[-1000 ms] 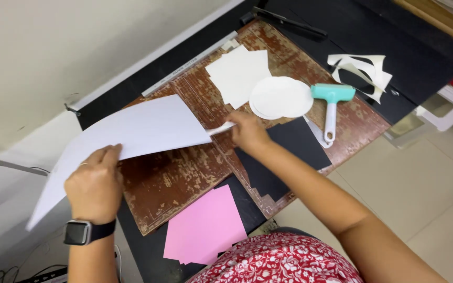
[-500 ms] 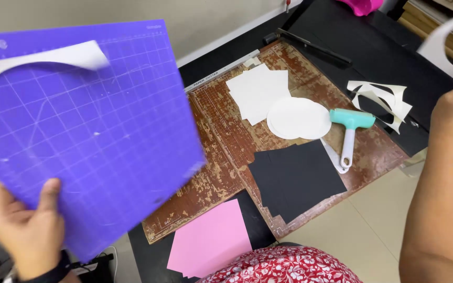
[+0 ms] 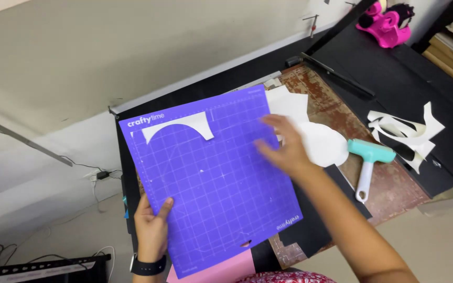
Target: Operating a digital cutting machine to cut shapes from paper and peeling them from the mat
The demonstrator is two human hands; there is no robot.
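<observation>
A purple gridded cutting mat [image 3: 216, 178] is held flat above the worn brown board [image 3: 389, 183]. My left hand [image 3: 152, 230], with a black watch on its wrist, grips the mat's near left edge. A white curved paper scrap [image 3: 176, 128] sticks to the mat's upper left part. My right hand [image 3: 284, 147] hovers over the mat's right edge with fingers spread, blurred and holding nothing. Just beyond it lies a white paper circle [image 3: 323, 144] and white paper sheets [image 3: 289, 105].
A teal-headed roller with a white handle [image 3: 368, 165] lies right of the circle. Black card [image 3: 315, 220] and pink paper [image 3: 226, 270] lie under the mat's near edge. White paper offcuts [image 3: 405, 133] sit on the black table, a pink tape dispenser [image 3: 386, 21] at the far corner.
The mat has come down from a raised tilt to lie nearly flat over the board. My right hand has returned from the far right, empty, to the mat's right edge.
</observation>
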